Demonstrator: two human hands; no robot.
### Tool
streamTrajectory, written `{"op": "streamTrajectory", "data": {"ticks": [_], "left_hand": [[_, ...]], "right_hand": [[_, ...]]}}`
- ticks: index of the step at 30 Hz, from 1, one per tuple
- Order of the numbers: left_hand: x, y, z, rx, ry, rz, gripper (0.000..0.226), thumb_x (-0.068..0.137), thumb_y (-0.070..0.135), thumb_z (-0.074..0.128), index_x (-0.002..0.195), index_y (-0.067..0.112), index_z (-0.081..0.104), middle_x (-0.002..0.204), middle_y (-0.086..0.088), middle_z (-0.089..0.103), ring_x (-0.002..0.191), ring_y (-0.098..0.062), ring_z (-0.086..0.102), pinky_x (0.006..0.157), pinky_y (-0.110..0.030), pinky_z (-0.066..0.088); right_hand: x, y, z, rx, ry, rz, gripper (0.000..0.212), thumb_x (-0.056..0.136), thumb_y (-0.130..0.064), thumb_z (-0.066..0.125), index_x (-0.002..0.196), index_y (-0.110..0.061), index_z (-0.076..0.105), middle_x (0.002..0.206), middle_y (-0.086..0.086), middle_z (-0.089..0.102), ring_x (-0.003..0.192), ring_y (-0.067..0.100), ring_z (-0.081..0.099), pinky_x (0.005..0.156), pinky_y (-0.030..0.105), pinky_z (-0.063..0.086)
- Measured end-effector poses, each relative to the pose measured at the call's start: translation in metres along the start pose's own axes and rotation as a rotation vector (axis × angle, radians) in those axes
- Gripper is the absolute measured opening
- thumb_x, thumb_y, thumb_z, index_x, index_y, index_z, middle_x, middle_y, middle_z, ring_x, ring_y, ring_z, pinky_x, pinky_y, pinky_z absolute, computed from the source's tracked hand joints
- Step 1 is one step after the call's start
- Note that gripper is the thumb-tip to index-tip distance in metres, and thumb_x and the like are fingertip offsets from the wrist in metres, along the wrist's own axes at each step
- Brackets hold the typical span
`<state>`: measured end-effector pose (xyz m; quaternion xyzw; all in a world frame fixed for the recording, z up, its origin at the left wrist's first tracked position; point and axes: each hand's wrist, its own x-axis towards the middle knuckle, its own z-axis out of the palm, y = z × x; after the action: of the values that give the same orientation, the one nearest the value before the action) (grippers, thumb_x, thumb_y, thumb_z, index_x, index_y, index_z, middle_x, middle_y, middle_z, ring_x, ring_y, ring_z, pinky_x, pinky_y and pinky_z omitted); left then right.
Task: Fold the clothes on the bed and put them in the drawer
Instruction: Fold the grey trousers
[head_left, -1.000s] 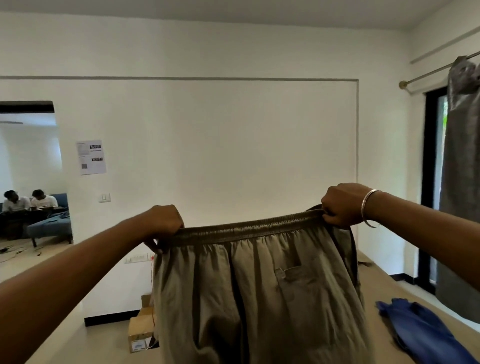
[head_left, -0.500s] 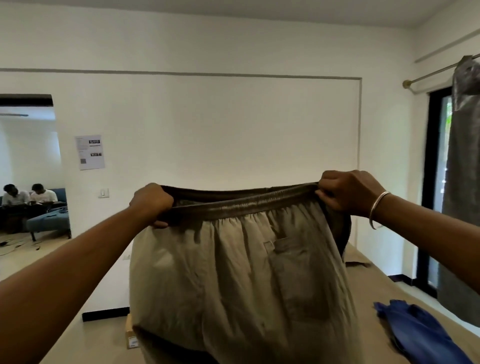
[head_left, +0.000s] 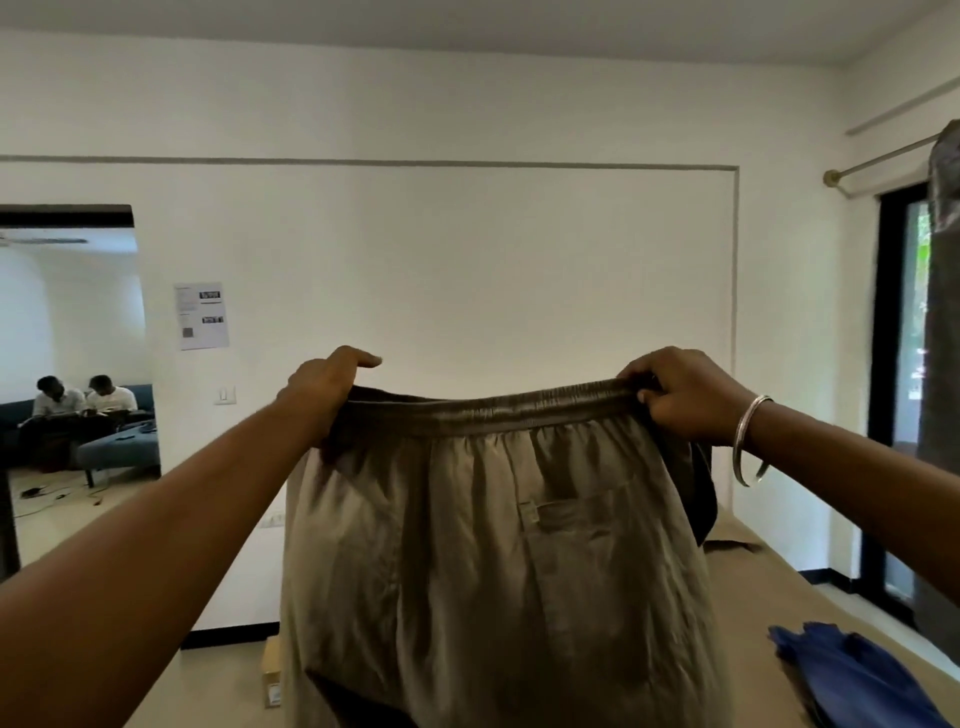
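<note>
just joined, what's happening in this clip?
A person is holding up olive trousers by the elastic waistband, left hand gripping one end and right hand pinching the other, so they hang in the air, not yet folded. A blue garment lies on the bed at lower right. No drawer is in view.

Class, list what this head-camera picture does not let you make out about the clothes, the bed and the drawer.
- Olive-grey elastic-waist trousers: legs cut off by the bottom edge.
- Crumpled blue garment: type unclear, cut by the corner.
- Tan-covered bed: mostly hidden behind the trousers.
- Drawer: not in view.
- Left hand grip: fingertips hidden behind the waistband.
</note>
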<state>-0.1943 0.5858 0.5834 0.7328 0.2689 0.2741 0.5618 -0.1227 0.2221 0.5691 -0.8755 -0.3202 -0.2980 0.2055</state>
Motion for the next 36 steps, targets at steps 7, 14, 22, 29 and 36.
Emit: {"op": "streamTrajectory", "data": {"ticks": [7, 14, 22, 29, 36], "left_hand": [[-0.013, 0.004, 0.012, 0.440, 0.121, 0.018, 0.078, 0.082, 0.032, 0.074, 0.135, -0.006, 0.032, 0.136, -0.022, 0.032, 0.132, -0.037, 0.030, 0.094, -0.037, 0.045], [-0.016, -0.017, -0.008, 0.292, -0.463, -0.132, 0.091, 0.052, -0.010, 0.076, 0.136, 0.007, 0.045, 0.089, -0.018, 0.062, 0.070, -0.027, 0.064, 0.059, -0.030, 0.054], [-0.088, -0.004, 0.014, 0.767, -0.960, 0.246, 0.110, 0.079, -0.016, 0.062, 0.150, 0.051, 0.011, 0.125, -0.003, 0.049, 0.102, -0.024, 0.058, 0.075, -0.037, 0.056], [-0.117, -0.002, 0.032, 0.842, -1.245, 0.363, 0.092, 0.079, -0.025, 0.055, 0.143, 0.032, 0.025, 0.119, 0.003, 0.048, 0.103, -0.017, 0.056, 0.077, -0.032, 0.061], [-0.124, -0.010, 0.038, 0.813, -1.317, 0.410, 0.075, 0.080, -0.029, 0.048, 0.124, 0.030, 0.034, 0.109, 0.004, 0.052, 0.095, -0.011, 0.057, 0.072, -0.025, 0.059]], "right_hand": [[-0.022, -0.055, -0.015, 0.337, -0.142, -0.260, 0.033, 0.093, 0.005, 0.055, 0.095, -0.028, 0.064, 0.088, -0.007, 0.069, 0.084, 0.010, 0.065, 0.072, 0.024, 0.053], [-0.025, -0.032, -0.031, 0.080, -0.396, -0.163, 0.032, 0.075, -0.005, 0.077, 0.095, -0.029, 0.076, 0.085, -0.014, 0.074, 0.080, -0.006, 0.066, 0.073, 0.009, 0.049], [-0.032, -0.025, 0.020, -0.080, -0.218, -0.521, 0.036, 0.086, -0.002, 0.067, 0.117, -0.021, 0.066, 0.123, -0.004, 0.064, 0.112, 0.014, 0.059, 0.095, 0.029, 0.051], [-0.035, -0.052, 0.032, -0.013, -0.152, -0.709, 0.041, 0.085, -0.001, 0.071, 0.121, -0.019, 0.061, 0.151, 0.011, 0.042, 0.130, 0.025, 0.050, 0.099, 0.027, 0.047], [-0.044, -0.058, 0.039, 0.182, -0.147, -0.651, 0.042, 0.087, -0.001, 0.060, 0.126, -0.017, 0.059, 0.119, 0.001, 0.057, 0.108, 0.015, 0.058, 0.088, 0.025, 0.052]]}}
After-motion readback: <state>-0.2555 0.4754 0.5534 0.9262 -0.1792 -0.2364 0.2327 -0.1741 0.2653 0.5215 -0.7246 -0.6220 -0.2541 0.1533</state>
